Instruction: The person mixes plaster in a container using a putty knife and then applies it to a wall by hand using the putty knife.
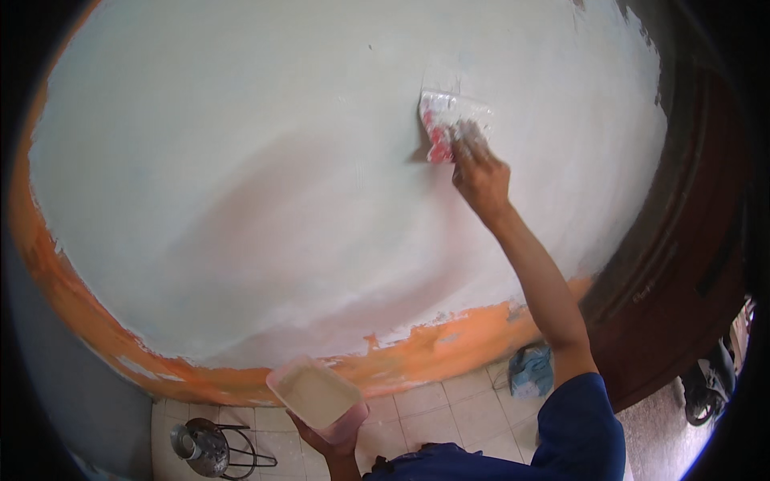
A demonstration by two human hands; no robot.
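Note:
My right hand reaches up to the wall with its fingers closed on a wide putty knife. The tool is white with red patches and smeared with filler, and its broad edge lies against the wall, which is coated in pale whitish filler. Low in front of me, my left hand grips a pink rectangular tub from below. Cream-coloured filler lies inside the tub. Part of my left hand is hidden by the tub.
An orange painted band borders the filler along the bottom and left. Below left stands a round stool with a metal can on it. A blue plastic bag sits on the tiled floor by the wall. A dark brown door is at the right.

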